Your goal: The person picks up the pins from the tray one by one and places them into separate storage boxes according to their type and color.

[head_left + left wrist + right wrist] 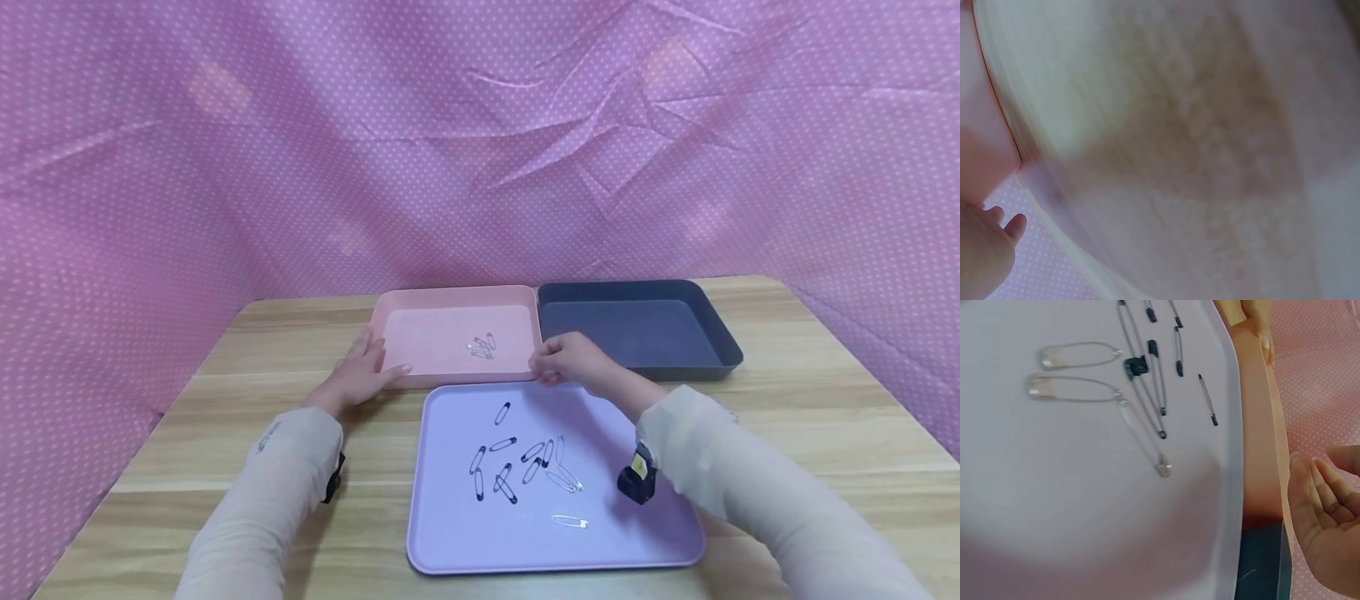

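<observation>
My left hand (358,375) rests at the left front corner of the pink tray (397,381), its thumb along the front rim. Several silver safety pins (482,346) lie bunched inside that tray. My right hand (568,360) hovers by the pink tray's right front corner, fingers bent. In the right wrist view, the right hand's thumb and fingers (1300,481) stand apart, with no thing visible between them. Below it, a lilac tray (465,550) bears black safety pins (478,483) and silver safety pins (570,522), scattered loosely.
A dark grey tray (723,358) stands against the right side of the pink one. All the trays sit on a wood-grain table (225,450). Pink dotted cloth (480,167) hangs behind and at both sides. The left wrist view is mostly blurred.
</observation>
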`<move>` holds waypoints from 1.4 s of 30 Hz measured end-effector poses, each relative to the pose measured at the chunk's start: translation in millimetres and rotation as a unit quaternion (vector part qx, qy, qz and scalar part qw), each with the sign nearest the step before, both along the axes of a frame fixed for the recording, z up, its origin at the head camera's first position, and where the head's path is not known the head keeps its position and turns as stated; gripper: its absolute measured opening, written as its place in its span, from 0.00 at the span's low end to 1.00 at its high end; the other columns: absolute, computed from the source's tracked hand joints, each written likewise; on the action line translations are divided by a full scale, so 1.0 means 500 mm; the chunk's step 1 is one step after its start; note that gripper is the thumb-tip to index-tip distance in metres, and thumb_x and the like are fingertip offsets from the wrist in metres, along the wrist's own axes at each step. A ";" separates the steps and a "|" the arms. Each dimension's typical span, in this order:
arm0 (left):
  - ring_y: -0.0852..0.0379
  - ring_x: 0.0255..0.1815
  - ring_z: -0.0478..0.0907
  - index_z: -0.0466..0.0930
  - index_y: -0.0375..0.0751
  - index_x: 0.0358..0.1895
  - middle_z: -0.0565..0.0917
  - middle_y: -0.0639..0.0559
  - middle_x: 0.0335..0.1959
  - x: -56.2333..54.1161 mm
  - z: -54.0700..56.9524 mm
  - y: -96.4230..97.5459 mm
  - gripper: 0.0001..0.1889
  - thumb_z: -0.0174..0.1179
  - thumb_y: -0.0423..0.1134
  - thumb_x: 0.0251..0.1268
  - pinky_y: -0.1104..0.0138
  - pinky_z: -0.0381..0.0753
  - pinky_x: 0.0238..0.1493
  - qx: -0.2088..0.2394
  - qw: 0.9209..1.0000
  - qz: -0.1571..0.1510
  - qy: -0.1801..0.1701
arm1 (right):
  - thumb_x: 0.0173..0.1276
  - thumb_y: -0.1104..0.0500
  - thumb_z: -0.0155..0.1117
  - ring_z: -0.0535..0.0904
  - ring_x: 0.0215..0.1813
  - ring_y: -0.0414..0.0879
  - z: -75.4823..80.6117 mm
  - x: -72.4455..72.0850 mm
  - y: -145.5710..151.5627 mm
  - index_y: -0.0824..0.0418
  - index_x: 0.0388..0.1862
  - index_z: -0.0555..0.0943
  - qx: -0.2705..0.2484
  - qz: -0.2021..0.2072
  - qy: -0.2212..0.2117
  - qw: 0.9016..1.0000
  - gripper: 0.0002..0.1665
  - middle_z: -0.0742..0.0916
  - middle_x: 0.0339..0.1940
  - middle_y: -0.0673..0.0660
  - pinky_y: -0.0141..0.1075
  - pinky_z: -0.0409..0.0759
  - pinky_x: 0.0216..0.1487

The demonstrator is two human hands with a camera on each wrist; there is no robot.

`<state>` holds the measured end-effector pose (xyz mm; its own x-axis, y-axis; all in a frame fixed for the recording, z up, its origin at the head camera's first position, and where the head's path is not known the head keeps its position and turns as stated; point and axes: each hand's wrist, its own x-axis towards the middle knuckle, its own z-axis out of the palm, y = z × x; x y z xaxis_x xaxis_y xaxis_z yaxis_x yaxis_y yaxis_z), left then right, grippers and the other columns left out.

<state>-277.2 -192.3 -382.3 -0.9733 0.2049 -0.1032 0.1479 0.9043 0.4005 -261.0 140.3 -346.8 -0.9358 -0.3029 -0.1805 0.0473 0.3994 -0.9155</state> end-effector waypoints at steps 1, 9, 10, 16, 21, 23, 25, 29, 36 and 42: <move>0.42 0.65 0.30 0.45 0.30 0.65 0.31 0.38 0.66 0.001 0.000 -0.001 0.45 0.41 0.65 0.55 0.45 0.38 0.59 0.001 1.000 0.000 0.000 | 0.57 0.67 0.57 0.78 0.29 0.46 -0.001 0.004 0.002 0.74 0.33 0.77 -0.004 0.007 -0.001 1.000 0.09 0.81 0.26 0.60 0.36 0.78 0.35; 0.42 0.65 0.29 0.44 0.31 0.65 0.31 0.38 0.66 -0.001 -0.002 -0.003 0.45 0.42 0.64 0.56 0.44 0.37 0.59 0.007 1.000 0.001 0.002 | 0.57 0.69 0.55 0.78 0.30 0.46 -0.016 0.028 0.024 0.75 0.33 0.77 0.001 0.041 -0.008 0.999 0.09 0.82 0.27 0.58 0.36 0.78 0.35; 0.43 0.65 0.29 0.44 0.31 0.65 0.31 0.38 0.66 -0.001 -0.002 -0.003 0.45 0.42 0.64 0.56 0.45 0.37 0.59 0.009 1.000 0.001 0.001 | 0.56 0.69 0.55 0.78 0.30 0.46 -0.019 0.030 0.027 0.75 0.34 0.77 0.000 0.044 -0.010 0.999 0.09 0.82 0.28 0.59 0.37 0.78 0.35; 0.42 0.65 0.30 0.45 0.31 0.65 0.32 0.38 0.66 -0.003 -0.002 -0.001 0.45 0.42 0.64 0.56 0.44 0.38 0.59 0.009 1.000 0.001 0.004 | 0.54 0.67 0.58 0.76 0.30 0.44 -0.037 0.043 0.049 0.73 0.36 0.78 0.022 0.063 -0.025 0.997 0.11 0.82 0.28 0.57 0.37 0.77 0.36; 0.41 0.65 0.31 0.46 0.30 0.64 0.32 0.38 0.66 -0.002 -0.002 -0.001 0.45 0.42 0.64 0.56 0.44 0.39 0.58 0.005 1.000 -0.002 0.004 | 0.53 0.67 0.59 0.76 0.29 0.44 -0.049 0.051 0.064 0.71 0.34 0.79 0.039 0.090 -0.022 0.995 0.09 0.82 0.27 0.56 0.36 0.77 0.35; 0.41 0.65 0.31 0.46 0.30 0.64 0.32 0.38 0.66 -0.002 -0.001 -0.001 0.44 0.42 0.64 0.56 0.44 0.39 0.58 0.004 1.000 -0.002 0.004 | 0.53 0.66 0.59 0.76 0.29 0.44 -0.053 0.052 0.068 0.71 0.32 0.79 0.038 0.107 -0.020 0.993 0.09 0.82 0.26 0.57 0.36 0.77 0.34; 0.41 0.65 0.31 0.46 0.30 0.64 0.32 0.38 0.66 -0.002 0.000 -0.001 0.45 0.42 0.65 0.56 0.44 0.39 0.58 0.002 1.000 -0.003 0.004 | 0.52 0.66 0.60 0.76 0.28 0.44 -0.056 0.053 0.070 0.71 0.32 0.79 0.038 0.123 -0.020 0.991 0.09 0.83 0.26 0.58 0.37 0.77 0.34; 0.41 0.65 0.31 0.46 0.30 0.64 0.32 0.37 0.66 -0.002 0.001 0.000 0.45 0.41 0.65 0.56 0.44 0.39 0.58 -0.002 1.000 -0.003 0.003 | 0.52 0.65 0.62 0.76 0.28 0.44 -0.061 0.056 0.073 0.70 0.31 0.79 0.047 0.144 -0.019 0.988 0.09 0.82 0.25 0.57 0.37 0.76 0.34; 0.41 0.65 0.31 0.46 0.30 0.64 0.32 0.38 0.66 -0.001 0.004 0.001 0.45 0.41 0.65 0.55 0.44 0.38 0.58 -0.002 1.000 0.000 -0.002 | 0.49 0.67 0.62 0.74 0.26 0.43 -0.068 0.060 0.076 0.68 0.32 0.79 0.070 0.163 0.000 0.984 0.10 0.82 0.25 0.55 0.36 0.75 0.32; 0.42 0.65 0.31 0.46 0.30 0.64 0.32 0.38 0.66 0.000 0.005 0.001 0.46 0.40 0.67 0.54 0.44 0.39 0.58 -0.003 1.000 0.001 -0.002 | 0.47 0.70 0.62 0.75 0.27 0.41 -0.071 0.060 0.079 0.67 0.32 0.80 0.090 0.182 0.025 0.979 0.10 0.83 0.25 0.53 0.33 0.75 0.31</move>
<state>-277.2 -192.0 -379.6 -0.9733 0.2017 -0.1092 0.1434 0.9069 0.3962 -231.1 179.9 -382.4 -0.7804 -0.5861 -0.2177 -0.1719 0.5359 -0.8266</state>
